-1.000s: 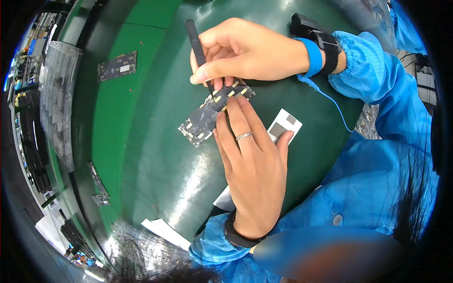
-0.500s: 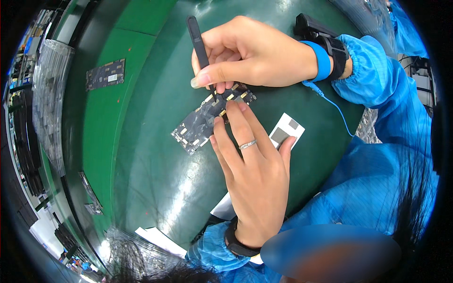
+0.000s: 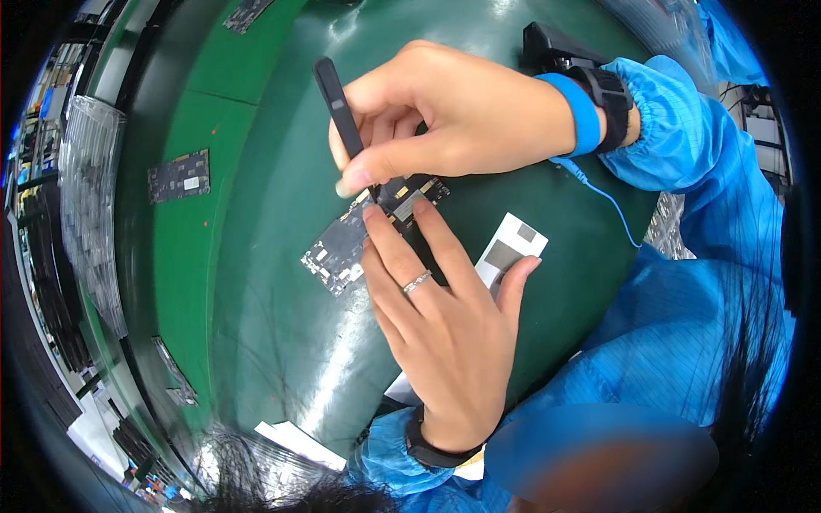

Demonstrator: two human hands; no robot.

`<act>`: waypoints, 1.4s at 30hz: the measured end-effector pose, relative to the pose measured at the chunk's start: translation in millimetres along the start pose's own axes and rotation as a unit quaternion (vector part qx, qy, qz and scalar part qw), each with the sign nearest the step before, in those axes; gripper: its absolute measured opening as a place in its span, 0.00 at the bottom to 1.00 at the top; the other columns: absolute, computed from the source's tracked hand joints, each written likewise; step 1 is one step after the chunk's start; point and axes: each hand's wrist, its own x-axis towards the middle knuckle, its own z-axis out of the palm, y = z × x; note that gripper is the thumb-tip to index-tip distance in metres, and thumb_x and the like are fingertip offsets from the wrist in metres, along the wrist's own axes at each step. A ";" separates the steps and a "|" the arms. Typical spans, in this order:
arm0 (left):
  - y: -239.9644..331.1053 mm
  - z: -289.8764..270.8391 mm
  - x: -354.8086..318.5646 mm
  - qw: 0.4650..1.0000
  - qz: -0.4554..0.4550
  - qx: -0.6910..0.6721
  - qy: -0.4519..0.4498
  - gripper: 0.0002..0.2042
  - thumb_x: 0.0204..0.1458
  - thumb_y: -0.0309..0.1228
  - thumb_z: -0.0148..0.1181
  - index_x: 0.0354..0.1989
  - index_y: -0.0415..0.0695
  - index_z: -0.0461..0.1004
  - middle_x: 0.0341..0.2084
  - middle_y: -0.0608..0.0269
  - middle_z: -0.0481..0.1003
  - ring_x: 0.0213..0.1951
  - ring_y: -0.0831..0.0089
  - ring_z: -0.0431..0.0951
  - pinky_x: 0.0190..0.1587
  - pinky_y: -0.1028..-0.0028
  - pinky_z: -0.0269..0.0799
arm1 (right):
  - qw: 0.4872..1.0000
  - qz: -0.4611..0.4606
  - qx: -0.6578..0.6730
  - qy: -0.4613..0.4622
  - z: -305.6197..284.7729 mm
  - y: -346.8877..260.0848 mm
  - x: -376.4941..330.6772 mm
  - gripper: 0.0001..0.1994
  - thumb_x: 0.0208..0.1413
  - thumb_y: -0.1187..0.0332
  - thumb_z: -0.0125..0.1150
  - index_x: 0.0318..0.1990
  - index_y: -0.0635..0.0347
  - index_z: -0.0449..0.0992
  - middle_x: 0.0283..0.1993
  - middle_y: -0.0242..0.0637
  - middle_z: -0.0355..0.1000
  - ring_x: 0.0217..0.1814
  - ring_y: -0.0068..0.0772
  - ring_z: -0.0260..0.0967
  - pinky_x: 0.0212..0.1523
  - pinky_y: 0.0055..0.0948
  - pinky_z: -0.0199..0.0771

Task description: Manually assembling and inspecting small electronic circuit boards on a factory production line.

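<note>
A dark circuit board (image 3: 338,244) with pale connectors lies on the green mat, tilted. My right hand (image 3: 428,115) is closed around black tweezers (image 3: 336,103); their tips point down at the board's upper edge, partly hidden by the fingers. From below, my left hand (image 3: 449,329), wearing a ring, reaches with its fingers spread. Its index fingertip rests at a grey rectangular patch (image 3: 407,206) on the board, and its middle fingertip is beside the tweezer tips. Close to the left thumb lies a white card (image 3: 522,229) with grey rectangles, partly covered by that hand.
Another circuit board (image 3: 179,176) lies on the bright green strip at left, with one more (image 3: 247,14) farther up. A narrow dark part (image 3: 174,374) sits lower on that strip. Clear plastic trays (image 3: 92,214) are stacked beyond. A blue cord (image 3: 609,191) runs from my right wristband.
My left fingers have spread, the middle fingertip moving left toward the tweezer tips. The tweezers have shifted slightly left and down. The whole view has also shifted a little.
</note>
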 end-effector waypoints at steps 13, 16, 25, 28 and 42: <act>9.8 -19.5 -28.5 0.997 0.031 -0.018 -0.069 0.46 0.52 0.60 0.65 0.68 0.33 0.65 0.68 0.35 0.62 0.62 0.37 0.69 0.66 0.44 0.67 | 0.999 0.009 -0.042 0.003 -10.0 -19.1 -81.4 0.09 0.65 0.67 0.68 0.43 0.65 0.81 0.35 0.37 0.82 0.36 0.27 0.81 0.38 0.27 0.80; 29.0 -35.2 -42.9 0.973 0.113 -0.127 -0.153 0.44 0.52 0.57 0.66 0.68 0.33 0.65 0.69 0.35 0.61 0.64 0.38 0.68 0.67 0.44 0.67 | 0.996 0.070 0.019 -0.059 -20.3 -24.4 -83.2 0.10 0.65 0.66 0.67 0.43 0.66 0.81 0.35 0.37 0.82 0.36 0.27 0.80 0.38 0.26 0.80; 43.3 -20.8 -52.1 0.973 0.135 -0.044 -0.182 0.43 0.53 0.56 0.66 0.68 0.32 0.66 0.70 0.37 0.61 0.71 0.40 0.64 0.71 0.51 0.63 | 0.996 0.032 0.012 -0.083 -11.1 -12.1 -92.0 0.09 0.64 0.66 0.69 0.42 0.64 0.82 0.34 0.38 0.81 0.30 0.31 0.78 0.31 0.28 0.76; 48.3 -20.8 -45.2 0.976 0.130 -0.021 -0.172 0.43 0.53 0.56 0.65 0.68 0.32 0.66 0.70 0.37 0.61 0.71 0.40 0.63 0.72 0.52 0.62 | 0.994 0.026 -0.008 -0.107 -20.2 -12.7 -86.9 0.09 0.63 0.65 0.69 0.41 0.63 0.82 0.32 0.38 0.80 0.29 0.33 0.77 0.30 0.29 0.75; 33.8 -18.1 -10.7 0.982 0.109 -0.116 -0.100 0.35 0.53 0.52 0.68 0.62 0.38 0.73 0.61 0.45 0.70 0.57 0.47 0.73 0.60 0.55 0.70 | 0.993 0.096 0.059 0.018 -42.3 21.3 -25.3 0.15 0.67 0.59 0.66 0.44 0.65 0.81 0.34 0.33 0.79 0.36 0.19 0.77 0.37 0.22 0.78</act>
